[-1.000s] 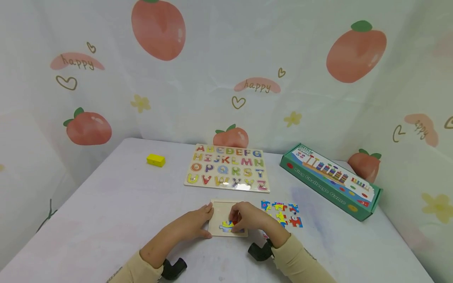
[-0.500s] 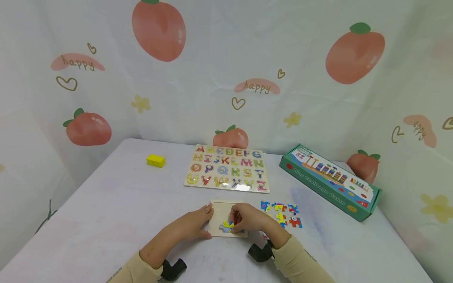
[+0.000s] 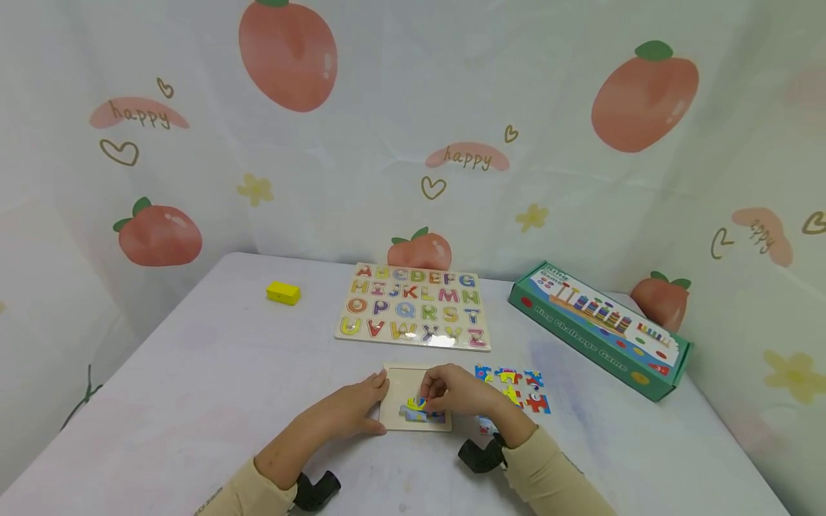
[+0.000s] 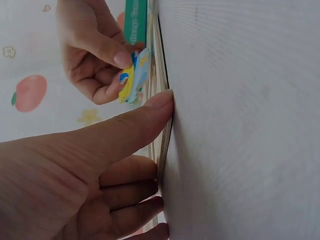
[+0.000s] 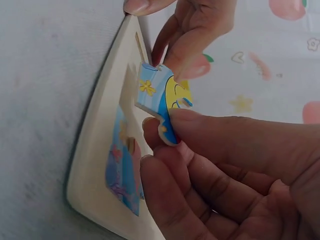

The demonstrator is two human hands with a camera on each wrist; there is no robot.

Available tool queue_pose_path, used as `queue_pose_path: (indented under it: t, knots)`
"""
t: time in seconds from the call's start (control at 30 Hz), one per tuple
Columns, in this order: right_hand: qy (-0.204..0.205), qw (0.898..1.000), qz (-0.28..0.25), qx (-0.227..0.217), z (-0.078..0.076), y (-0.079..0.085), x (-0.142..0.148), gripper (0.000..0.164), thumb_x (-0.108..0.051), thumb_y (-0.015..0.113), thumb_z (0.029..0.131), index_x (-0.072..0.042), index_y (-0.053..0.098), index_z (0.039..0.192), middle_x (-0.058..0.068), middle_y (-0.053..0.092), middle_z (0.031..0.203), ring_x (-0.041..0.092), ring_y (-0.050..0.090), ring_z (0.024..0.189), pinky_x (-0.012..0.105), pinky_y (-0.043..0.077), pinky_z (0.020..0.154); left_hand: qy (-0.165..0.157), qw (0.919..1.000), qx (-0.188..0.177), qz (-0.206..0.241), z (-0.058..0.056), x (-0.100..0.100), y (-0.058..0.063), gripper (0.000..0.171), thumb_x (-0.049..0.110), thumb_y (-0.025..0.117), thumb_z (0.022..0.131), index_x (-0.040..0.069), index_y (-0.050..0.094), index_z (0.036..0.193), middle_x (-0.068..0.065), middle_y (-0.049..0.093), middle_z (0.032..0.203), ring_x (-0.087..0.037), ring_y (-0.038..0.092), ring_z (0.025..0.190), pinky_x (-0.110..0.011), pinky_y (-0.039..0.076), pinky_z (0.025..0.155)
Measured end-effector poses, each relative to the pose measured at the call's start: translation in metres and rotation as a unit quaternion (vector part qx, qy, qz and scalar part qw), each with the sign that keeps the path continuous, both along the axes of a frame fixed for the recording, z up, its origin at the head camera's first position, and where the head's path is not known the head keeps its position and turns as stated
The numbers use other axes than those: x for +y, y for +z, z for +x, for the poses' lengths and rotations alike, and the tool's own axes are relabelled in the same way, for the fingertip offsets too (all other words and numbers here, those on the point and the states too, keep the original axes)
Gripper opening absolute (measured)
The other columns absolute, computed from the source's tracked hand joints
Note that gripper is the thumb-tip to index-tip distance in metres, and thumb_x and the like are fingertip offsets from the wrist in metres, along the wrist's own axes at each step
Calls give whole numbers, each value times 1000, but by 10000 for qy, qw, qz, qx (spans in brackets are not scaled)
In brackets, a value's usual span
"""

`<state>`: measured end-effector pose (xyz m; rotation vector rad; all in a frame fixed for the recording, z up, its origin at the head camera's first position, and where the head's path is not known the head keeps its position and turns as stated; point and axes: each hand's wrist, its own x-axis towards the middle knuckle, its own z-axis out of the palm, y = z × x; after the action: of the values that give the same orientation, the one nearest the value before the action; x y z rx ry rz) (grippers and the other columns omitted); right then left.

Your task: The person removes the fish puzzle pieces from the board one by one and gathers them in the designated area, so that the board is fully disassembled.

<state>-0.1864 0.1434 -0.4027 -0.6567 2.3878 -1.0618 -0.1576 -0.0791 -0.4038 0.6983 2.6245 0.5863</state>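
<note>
My right hand (image 3: 454, 390) pinches a jigsaw piece (image 5: 150, 90) between thumb and fingers. This piece is pale blue and yellow with a small yellow flower, and it stands tilted over the wooden puzzle tray (image 3: 401, 383). Inside the tray lies a blue sea-picture part (image 5: 120, 172), partly hidden by the right fingers. My left hand (image 3: 351, 408) rests against the tray's left side, its fingertips right at the rim. In the left wrist view its outstretched thumb (image 4: 135, 125) touches the tray's near edge.
Several loose jigsaw pieces (image 3: 537, 403) lie to the right of the tray, some behind the right wrist. Beyond it is an alphabet board (image 3: 413, 308). A green game box (image 3: 603, 330) sits at the back right, a yellow block (image 3: 284, 292) at the back left.
My right hand has turned the jigsaw piece and shifted up slightly; a red patch under its fingers no longer shows. The right forearm has moved a little right. My left hand stays in place.
</note>
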Motion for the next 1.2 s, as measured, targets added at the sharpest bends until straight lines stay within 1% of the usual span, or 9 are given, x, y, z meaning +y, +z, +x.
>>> queue_pose_path:
  t: [0.17,0.37,0.47,0.7,0.8,0.93,1.03,1.2]
  knots:
    - [1,9997,-233,-113,0,3,4,8,-5,68,83,-2,61,86,0,58,75,11,51,70,19,44,61,-4,10000,-25,9,0,0,-1,77,24,75,77,-4,39,139,-18,30,151,-31,29,140,-45,29,112]
    - [-13,9995,-276,-131,0,5,12,10,-10,68,84,-3,61,87,-1,59,76,9,52,71,20,45,62,-29,10000,20,-30,1,0,-1,78,25,75,76,-4,39,139,-18,30,150,-31,29,140,-45,29,112]
    - [-80,9995,-271,-158,0,6,19,10,-12,67,85,-5,61,88,-2,58,76,9,52,71,20,47,62,-46,10000,31,-35,1,0,-2,78,25,75,76,-4,39,139,-18,30,151,-31,29,140,-45,29,112]
    - [-247,9984,-374,-340,6,5,41,12,-10,66,85,-1,60,90,0,57,75,12,53,69,22,49,61,-65,10000,67,-33,1,1,-1,78,24,75,76,-4,39,139,-18,31,150,-31,29,139,-45,30,111]
    - [-374,9984,-284,-310,8,3,52,14,-12,66,85,-1,59,91,1,57,75,14,54,70,23,49,62,-32,10000,38,-11,1,1,-1,78,24,75,76,-4,39,139,-18,30,150,-31,29,140,-45,29,112]
    - [-493,9985,-169,-151,12,2,65,14,-13,66,85,-2,59,92,1,59,79,15,54,74,23,48,64,24,10000,-1,34,1,1,0,78,23,76,76,-4,38,139,-17,30,151,-31,29,140,-45,29,112]
    - [-567,9981,-213,-111,15,2,73,15,-12,66,86,-1,59,92,2,60,81,14,54,75,22,49,65,43,10000,12,56,2,1,0,78,23,76,76,-3,38,139,-16,30,151,-31,28,140,-45,29,112]
    - [-721,9968,-317,-165,18,1,84,18,-14,67,85,1,60,92,3,60,81,13,54,72,22,49,63,78,9999,-5,81,3,0,1,77,23,75,77,-4,38,139,-17,29,151,-31,28,140,-45,29,112]
